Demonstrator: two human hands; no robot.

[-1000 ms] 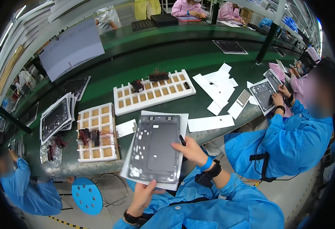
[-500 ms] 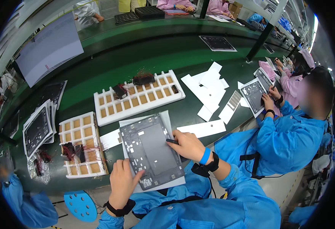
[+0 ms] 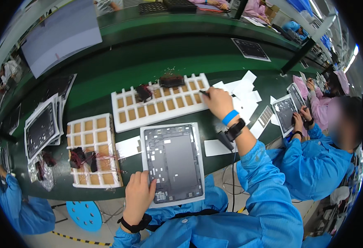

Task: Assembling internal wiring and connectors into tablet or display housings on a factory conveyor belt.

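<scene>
A dark grey flat device cover (image 3: pixel 177 159), dotted with small white pieces, lies on a white sheet (image 3: pixel 201 165) at the table's near edge. My left hand (image 3: pixel 138 194) is closed at its lower left edge, thumb over the rim. Beyond the cover stands a white foam tray (image 3: pixel 138 124) with brown-bottomed compartments. My right hand (image 3: pixel 220 103) reaches to this tray's right end, fingers pinched on a black stick-like tool (image 3: pixel 205 93). Its tip is partly hidden by the fingers. Black parts with thin red wires (image 3: pixel 171 81) rest on the tray's far side.
Left of the cover sits a second foam tray (image 3: pixel 88 142) with wired black parts. Stacked covers (image 3: pixel 43 130) lie farther left. White sheets (image 3: pixel 245 97) and a strip card (image 3: pixel 262 122) lie at right. A co-worker in blue (image 3: pixel 322 144) sits close on the right.
My right hand has left the cover and moved up to the right end of the foam tray. The cover now lies straighter on its sheet. My left hand stays at its edge.
</scene>
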